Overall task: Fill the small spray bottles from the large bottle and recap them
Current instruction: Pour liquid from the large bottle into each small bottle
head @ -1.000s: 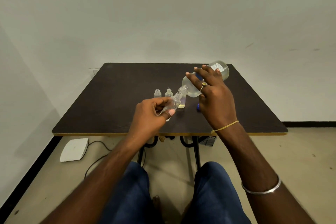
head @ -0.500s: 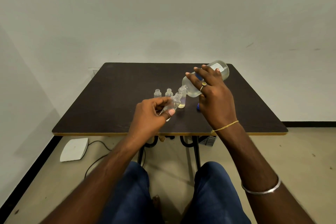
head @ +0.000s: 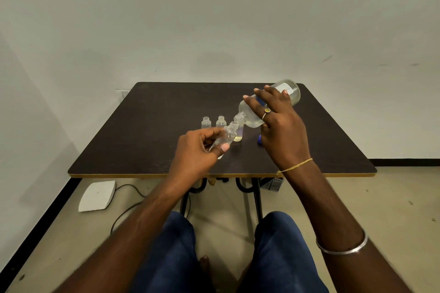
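Off the near left corner, down on the floor: flat white plastic box [head: 97,195] with a dark cable trailing from it. Dark brown square worktop [head: 133,140] carrying everything else. Near its middle, upright and uncapped, an empty small clear bottle [head: 206,123], and just beside it to the right a second empty small clear bottle [head: 221,122]. Toward the near edge from those, left hand [head: 197,150] curled round a tilted small clear spray bottle [head: 226,135], thumb and fingers pinching its body, mouth pointing up and right. Just behind that one, upright on the worktop, a small clear bottle with yellowish liquid [head: 238,135] at its bottom. Right of the middle, large clear round bottle [head: 292,96] of pale liquid held aloft and tipped, base toward the far right corner, open neck down and left, meeting the tilted bottle's mouth. Right hand [head: 278,126] wrapped over its body, gold ring on one finger. Small blue cap [head: 259,139] on the worktop, partly hidden beside that hand.
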